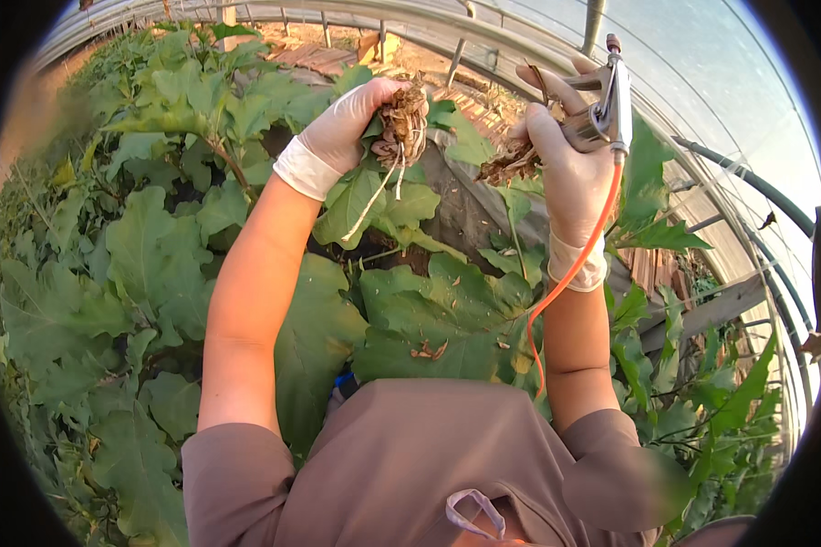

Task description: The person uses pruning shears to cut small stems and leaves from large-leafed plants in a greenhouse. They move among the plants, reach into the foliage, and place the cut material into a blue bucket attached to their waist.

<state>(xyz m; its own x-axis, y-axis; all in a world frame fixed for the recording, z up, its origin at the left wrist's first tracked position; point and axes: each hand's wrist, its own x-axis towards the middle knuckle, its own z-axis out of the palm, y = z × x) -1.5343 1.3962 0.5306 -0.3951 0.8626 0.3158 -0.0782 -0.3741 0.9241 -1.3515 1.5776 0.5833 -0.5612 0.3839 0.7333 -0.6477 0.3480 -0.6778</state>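
My left hand (345, 126), in a thin whitish glove, is closed around a bundle of dry brown plant matter (400, 130); pale strings hang from it. Opposite it, my right hand (575, 171), gloved too, has a metal spray gun or similar trigger tool (618, 102) against it, with an orange hose (575, 273) running down along the wrist. Brown withered leaves (513, 163) show at the thumb and fingers of that hand. How the fingers hold the tool is partly hidden. The two hands are apart, above large green lobed leaves (445, 308).
Dense broad-leaved plants (144, 253) fill the left side and lie close under both arms. Dark ground sheeting (462, 198) shows between the leaves. Greenhouse pipes (752, 174) and clear film curve along the right and top. Stacked reddish tiles or bricks (315, 58) lie beyond.
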